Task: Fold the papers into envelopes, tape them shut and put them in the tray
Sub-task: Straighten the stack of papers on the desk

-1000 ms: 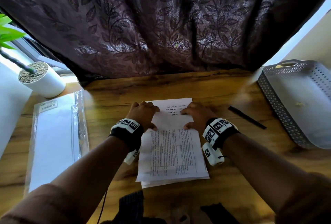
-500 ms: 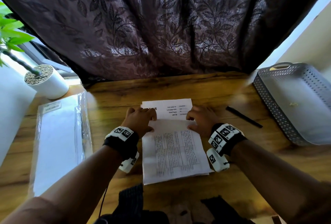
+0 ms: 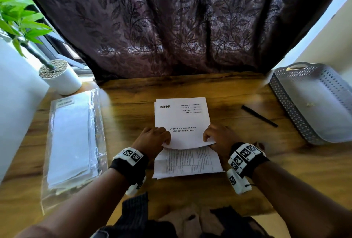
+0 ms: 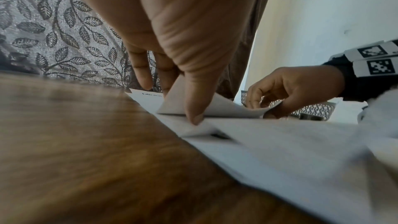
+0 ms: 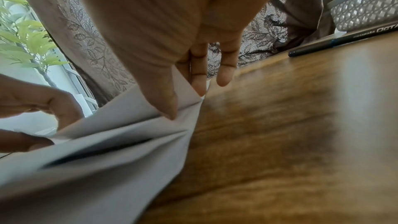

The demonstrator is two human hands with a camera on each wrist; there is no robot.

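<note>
A white top sheet [image 3: 182, 119] printed "blinkit" lies on a stack of printed papers [image 3: 188, 163] in the middle of the wooden table. My left hand [image 3: 166, 141] pinches its near left corner and my right hand [image 3: 207, 140] pinches its near right corner. The near edge is raised off the stack. In the left wrist view the left hand [image 4: 181, 105] has its thumb under the lifted sheet [image 4: 215, 106] and fingers on top. The right wrist view shows my right hand [image 5: 185, 104] gripping the sheet [image 5: 129, 108] the same way. The grey perforated tray [image 3: 282, 100] stands at the far right.
A black pen [image 3: 259, 116] lies between the papers and the tray. A clear plastic packet of white sheets [image 3: 72, 138] lies at the left. A white plant pot [image 3: 61, 77] stands at the back left, and a dark curtain [image 3: 171, 28] hangs behind the table.
Both hands have come back toward me with the top sheet's near edge. Much more of its "blinkit" face now shows, and less of the printed table page beneath.
</note>
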